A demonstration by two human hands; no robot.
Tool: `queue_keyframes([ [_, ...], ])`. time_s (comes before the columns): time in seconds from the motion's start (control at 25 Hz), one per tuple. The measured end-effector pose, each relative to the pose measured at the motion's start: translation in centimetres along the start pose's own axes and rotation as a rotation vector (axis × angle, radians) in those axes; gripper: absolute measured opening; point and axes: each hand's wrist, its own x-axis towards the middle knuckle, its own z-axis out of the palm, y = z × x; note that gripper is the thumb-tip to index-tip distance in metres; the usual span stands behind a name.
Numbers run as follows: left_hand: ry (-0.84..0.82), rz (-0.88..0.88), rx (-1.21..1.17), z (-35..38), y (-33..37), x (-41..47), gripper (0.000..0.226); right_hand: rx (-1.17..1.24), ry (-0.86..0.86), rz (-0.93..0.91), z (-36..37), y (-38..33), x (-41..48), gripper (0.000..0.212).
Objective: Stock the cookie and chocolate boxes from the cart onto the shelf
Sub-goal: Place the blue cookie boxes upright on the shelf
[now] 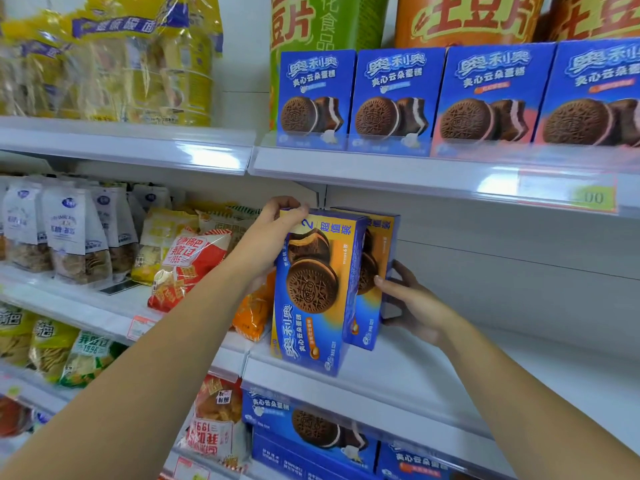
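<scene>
Blue-and-orange cardboard: front box (pixel 318 306) and rear box (pixel 375 268), both printed with cookies, both standing on the middle shelf (pixel 450 379) at the left end of its right bay. Left hand (pixel 277 230) grips the front box at its top left corner, fingers curled over the top edge, thumb along the printed face. Right hand (pixel 412 303) holds the rear box by its right edge, thumb on the front face beside the cookie picture, fingers spread round the side. Hands are apart, one on each box. Front box leans slightly, its base at the near lip of the shelf. Rear box sits just behind it and to the right, partly hidden by it; whether the two touch cannot be told. Just left of the front box is an orange bag (pixel 252 313), farther left a red bag (pixel 187 268), and at the far left a group of white bags (pixel 69 233). Upper shelf (pixel 381 169) carries a row of four blue boxes (pixel 394 95), faces forward, side by side. Behind them stand a green tub (pixel 311 26) and an orange tub (pixel 464 19). A price tag (pixel 568 194) is on the upper shelf's rail, right. Yellow packs (pixel 138 64) in clear wrap lie at top left. Below the middle shelf, near, are lower boxes (pixel 311 431), blue, partly cut by the frame. Green bags (pixel 52 348) are at lower left.
</scene>
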Motion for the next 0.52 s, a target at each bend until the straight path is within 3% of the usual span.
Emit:
queue_keyframes([
  [0.08,-0.032,-0.013,-0.1,0.0,0.0,0.4,0.033,0.025,0.001,0.037,0.6,0.1,0.3,0.073],
  [0.2,-0.081,-0.198,-0.394,-0.6,-0.3,1.7,0.062,0.082,0.108,0.091,1.9,0.2,0.9,0.061],
  [0.28,-0.096,-0.302,-0.382,-0.6,-0.9,2.2,0.073,0.092,0.177,0.112,2.8,0.5,1.3,0.063],
  [0.52,-0.06,-0.277,-0.296,-0.1,-2.6,2.0,0.051,0.085,0.191,0.085,6.0,1.4,1.8,0.062],
])
